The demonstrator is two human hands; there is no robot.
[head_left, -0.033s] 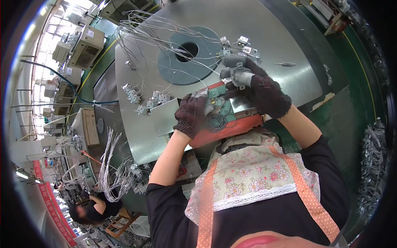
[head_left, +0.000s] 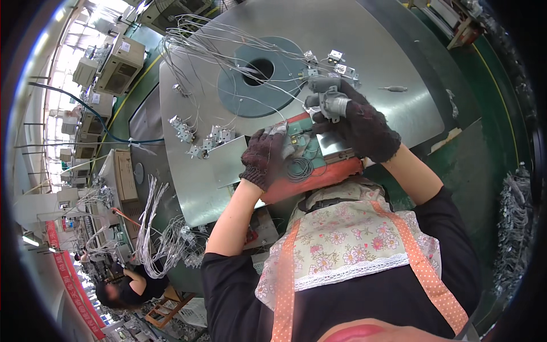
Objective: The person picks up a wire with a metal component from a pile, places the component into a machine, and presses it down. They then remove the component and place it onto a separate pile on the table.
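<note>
My right hand [head_left: 367,128], in a dark knitted glove, is closed around a grey handheld tool [head_left: 326,85] with a cylindrical body and a taped part. The tool is above the green fixture [head_left: 312,149] near the table's front edge. My left hand [head_left: 263,153], gloved alike with pale fingertip covers, has its fingers curled at the fixture's left side. What those fingers hold is hidden. A coil of thin dark wire [head_left: 299,168] lies on the fixture, and a red padded edge [head_left: 313,187] runs along its near side.
On the metal table [head_left: 376,34] sits a grey disc [head_left: 228,94] with a central hole. Pale wires [head_left: 216,34] cross it, ending in small metal connectors [head_left: 219,135]. A screwdriver-like tool [head_left: 393,88] lies at right. Another person [head_left: 134,285] works at lower left.
The grey tool and my right hand have shifted very slightly to the right. My left hand stays in place at the fixture.
</note>
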